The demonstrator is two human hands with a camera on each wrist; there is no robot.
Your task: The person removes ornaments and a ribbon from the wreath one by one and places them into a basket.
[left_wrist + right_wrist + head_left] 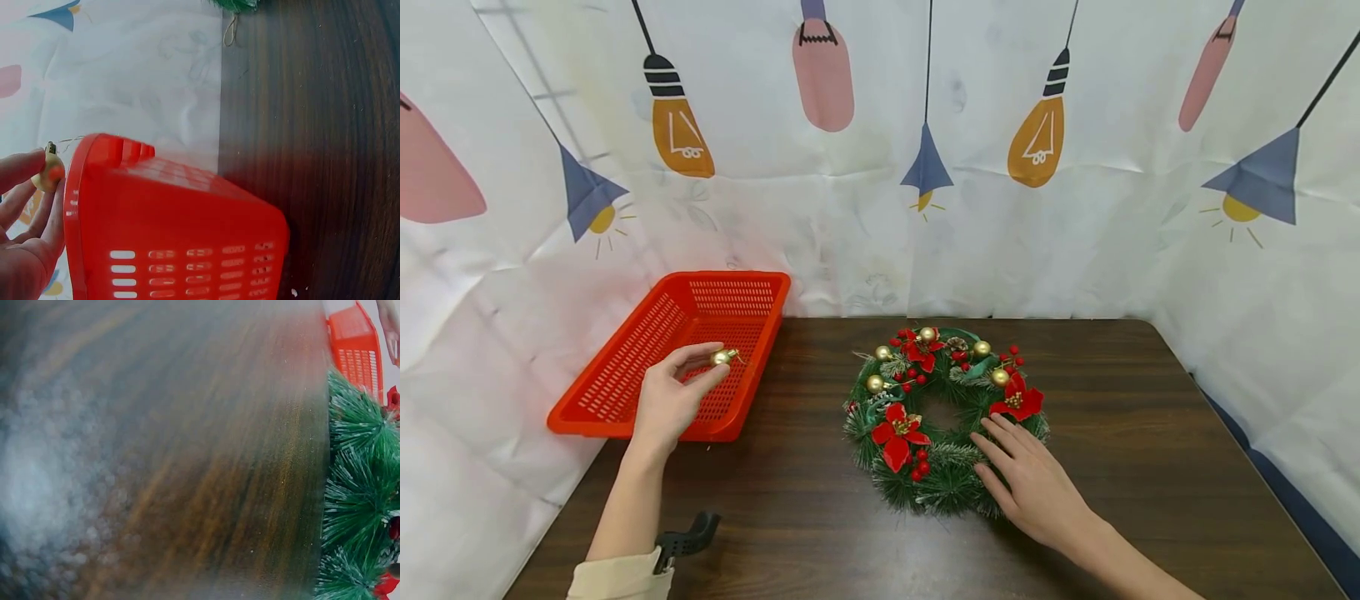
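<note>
Between thumb and fingers my left hand [670,402] pinches a small gold ball ornament [722,357] with a thin loop, held over the red plastic basket [760,387]. In the left wrist view the gold ornament [49,175] shows beside the basket's rim [76,206]. My right hand [1037,487] rests with its fingers extended on the lower right of a green wreath [951,492]. Red poinsettia flowers [898,435], red berries and several gold balls [981,349] sit on the wreath. The right wrist view shows frosted needles [359,494] but not the right hand.
A dark wooden table [1112,408] bears the basket at the left and the wreath near the middle. Behind them hangs a white curtain [865,225] printed with lamps. A black strap [688,537] is on my left wrist.
</note>
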